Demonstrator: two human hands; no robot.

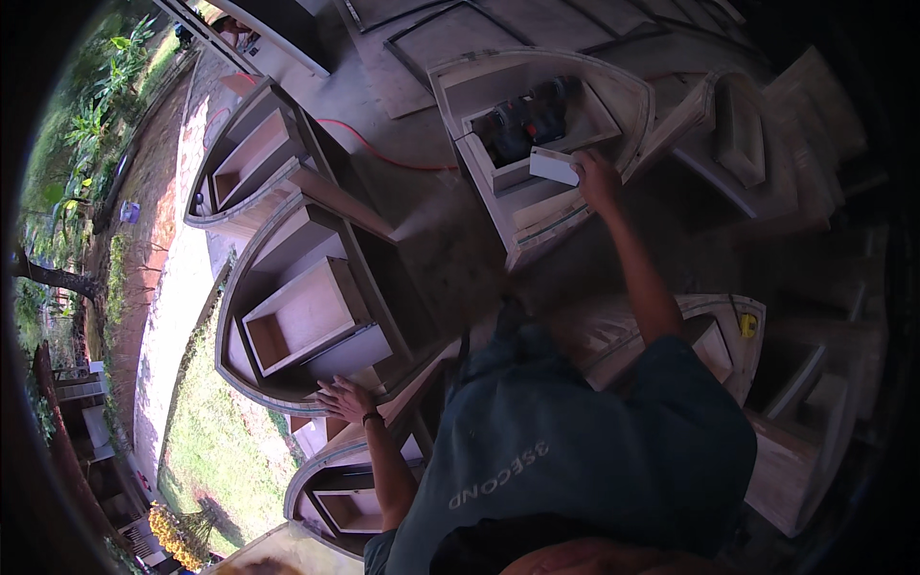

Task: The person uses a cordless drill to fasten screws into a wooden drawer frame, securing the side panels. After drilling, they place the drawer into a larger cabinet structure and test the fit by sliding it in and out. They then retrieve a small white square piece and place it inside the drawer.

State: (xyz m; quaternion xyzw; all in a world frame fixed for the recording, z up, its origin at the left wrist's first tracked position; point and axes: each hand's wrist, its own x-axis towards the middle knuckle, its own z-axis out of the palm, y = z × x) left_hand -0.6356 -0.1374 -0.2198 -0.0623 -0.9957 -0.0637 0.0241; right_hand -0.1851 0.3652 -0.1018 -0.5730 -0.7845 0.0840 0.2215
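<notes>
My right hand [598, 179] grips the end of a small white box [553, 166], its fingers bent around the edge. The box is held over a boat-shaped wooden cabinet [537, 228], beside dark cordless power tools [518, 126] lying in it. My left hand [347, 400] lies with fingers spread on the near rim of a second boat-shaped cabinet [236, 369], holding nothing. An open wooden drawer box [299, 321] sits inside that cabinet, with a pale panel [350, 355] along its near side.
More boat-shaped cabinets [264, 158] stand at far left and close by my left arm. Another, at right, carries a yellow tape measure [748, 325]. A red hose [369, 151] crosses the floor. Dark rectangular frames [460, 43] lie at the back. Grass [225, 422] borders the left side.
</notes>
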